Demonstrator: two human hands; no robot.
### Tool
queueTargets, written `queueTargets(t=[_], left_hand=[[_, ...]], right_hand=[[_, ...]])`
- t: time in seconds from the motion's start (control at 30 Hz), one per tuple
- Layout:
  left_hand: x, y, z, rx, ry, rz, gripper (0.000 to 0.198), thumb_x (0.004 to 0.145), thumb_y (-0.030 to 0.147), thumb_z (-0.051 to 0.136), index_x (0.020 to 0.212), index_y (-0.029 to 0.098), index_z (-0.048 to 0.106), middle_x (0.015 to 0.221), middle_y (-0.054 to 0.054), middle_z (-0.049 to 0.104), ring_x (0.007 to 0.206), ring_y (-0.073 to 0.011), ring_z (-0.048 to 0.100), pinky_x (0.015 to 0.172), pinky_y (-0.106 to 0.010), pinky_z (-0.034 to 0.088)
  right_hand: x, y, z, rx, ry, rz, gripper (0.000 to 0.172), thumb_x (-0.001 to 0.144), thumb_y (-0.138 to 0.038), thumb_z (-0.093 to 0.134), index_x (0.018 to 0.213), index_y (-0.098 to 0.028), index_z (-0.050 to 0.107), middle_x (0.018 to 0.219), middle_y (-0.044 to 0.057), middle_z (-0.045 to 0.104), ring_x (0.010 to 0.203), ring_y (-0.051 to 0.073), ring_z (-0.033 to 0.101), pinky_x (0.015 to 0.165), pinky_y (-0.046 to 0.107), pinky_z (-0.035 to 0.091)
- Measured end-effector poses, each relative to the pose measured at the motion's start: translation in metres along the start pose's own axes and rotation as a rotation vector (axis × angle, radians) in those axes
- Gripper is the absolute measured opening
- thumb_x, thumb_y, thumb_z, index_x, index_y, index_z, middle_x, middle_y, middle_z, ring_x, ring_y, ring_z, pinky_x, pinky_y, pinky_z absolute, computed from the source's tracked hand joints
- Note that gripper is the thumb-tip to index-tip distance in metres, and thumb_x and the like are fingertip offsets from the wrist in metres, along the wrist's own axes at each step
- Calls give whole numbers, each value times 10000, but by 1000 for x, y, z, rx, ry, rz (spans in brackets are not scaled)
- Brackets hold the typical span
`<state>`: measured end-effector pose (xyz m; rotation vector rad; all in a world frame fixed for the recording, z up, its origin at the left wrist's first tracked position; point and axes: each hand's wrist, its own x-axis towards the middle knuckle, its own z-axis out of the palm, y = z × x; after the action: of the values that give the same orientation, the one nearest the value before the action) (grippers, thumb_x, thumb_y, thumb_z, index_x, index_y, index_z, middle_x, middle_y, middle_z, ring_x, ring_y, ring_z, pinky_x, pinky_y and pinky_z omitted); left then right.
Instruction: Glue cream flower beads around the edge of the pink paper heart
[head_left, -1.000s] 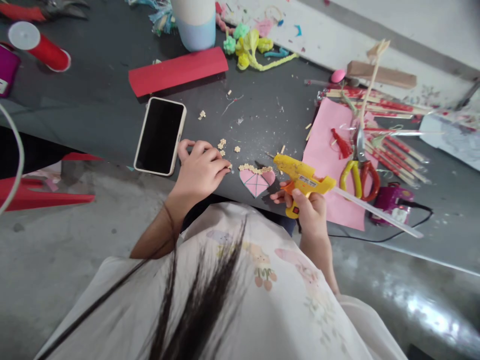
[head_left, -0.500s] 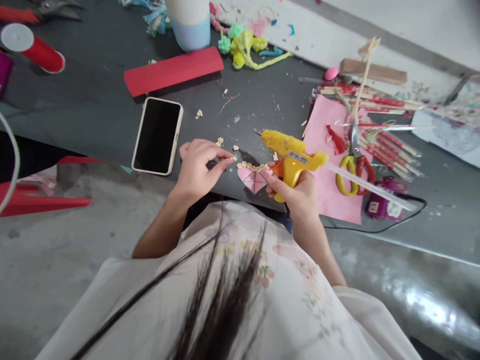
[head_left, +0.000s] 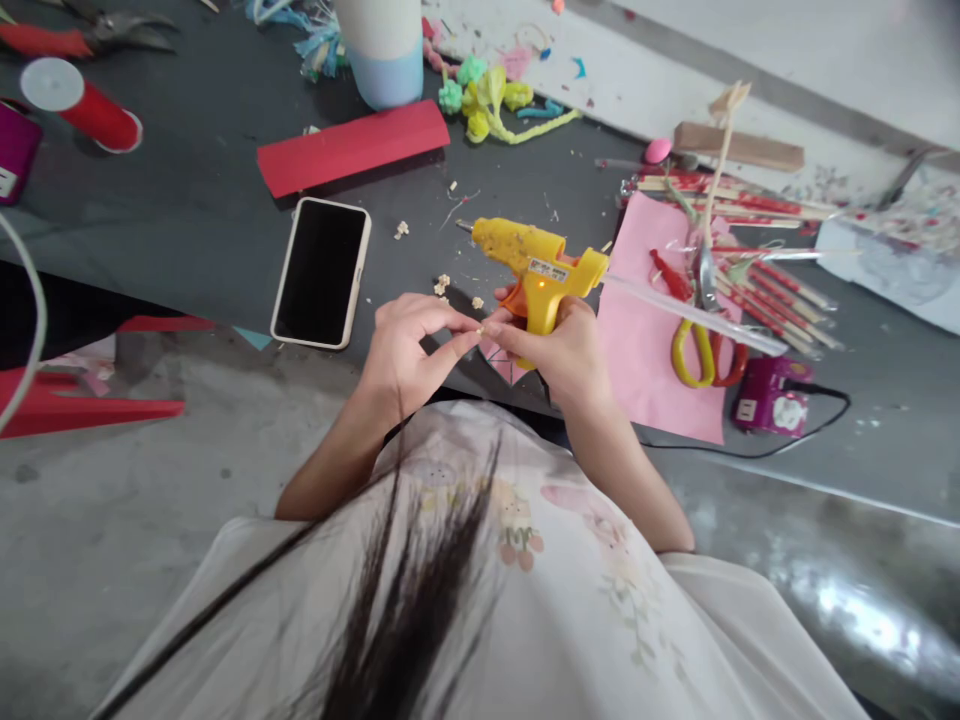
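Observation:
My left hand (head_left: 411, 350) is closed in a pinch, thumb and forefinger meeting at a small beige piece (head_left: 479, 331). Fingertips of my right hand (head_left: 562, 345) touch the same spot. That hand is wrapped round a yellow hot glue gun (head_left: 525, 245), whose nozzle points left and whose lamp glows orange. A clear glue stick (head_left: 697, 312) juts from its back. Under the right hand lies a pink heart with dark lines (head_left: 507, 368) at the table's near edge, mostly hidden. Loose beige bits (head_left: 442, 285) lie just beyond the fingers.
A phone (head_left: 321, 272) lies left, below a folded red sheet (head_left: 352, 148). At right are pink paper (head_left: 637, 300), scissors (head_left: 694, 355), a purple box (head_left: 772, 400) with a black cord, and wrapped red-and-beige sticks (head_left: 780, 300). A white-and-blue cup (head_left: 384, 60) stands behind.
My right hand has moved left with the glue gun, covering much of the pink heart. Its fingertips now meet those of my left hand at the beige piece.

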<state>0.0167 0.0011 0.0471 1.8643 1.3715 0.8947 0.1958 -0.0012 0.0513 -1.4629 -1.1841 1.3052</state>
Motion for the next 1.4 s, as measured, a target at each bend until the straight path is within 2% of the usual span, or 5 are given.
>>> queueTargets(t=[0.2, 0.4, 0.67, 1.07, 1.4], left_hand=[[-7, 0, -1, 51, 83, 14, 101, 881, 336, 678, 851, 264, 742, 866, -6, 737, 928, -216, 645, 903, -404, 468], [-8, -15, 0, -272, 119, -112, 127, 875, 369, 684, 881, 257, 743, 897, 3, 749, 873, -164, 678, 825, -311, 525], [-8, -34, 6, -497, 222, -245, 254, 807, 507, 743, 869, 261, 746, 888, -11, 760, 871, -194, 713, 759, -335, 555], [-8, -16, -2, -384, 248, -122, 202, 843, 437, 723, 841, 236, 735, 856, -5, 733, 832, -152, 670, 812, -301, 536], [5, -40, -7, -396, 430, -60, 172, 836, 429, 744, 871, 262, 760, 854, 18, 748, 814, -118, 678, 763, -247, 511]], right_hand=[[3, -6, 9, -16, 21, -9, 119, 698, -239, 744, 722, -197, 635, 778, 2, 668, 651, 108, 604, 515, 209, 507], [4, -13, 12, 48, 53, 25, 217, 698, -260, 743, 891, -206, 658, 636, -55, 604, 495, 74, 517, 458, 210, 465], [4, -14, 21, 9, 15, -2, 240, 667, -327, 807, 822, -198, 677, 802, 4, 684, 595, 101, 589, 465, 214, 493], [6, -19, 31, -32, -19, -8, 204, 671, -215, 752, 864, -188, 689, 622, -41, 626, 497, 81, 522, 483, 222, 479], [-1, -18, 31, -80, -29, 36, 210, 645, -173, 672, 854, -177, 699, 618, -47, 614, 447, 70, 489, 469, 229, 483]])
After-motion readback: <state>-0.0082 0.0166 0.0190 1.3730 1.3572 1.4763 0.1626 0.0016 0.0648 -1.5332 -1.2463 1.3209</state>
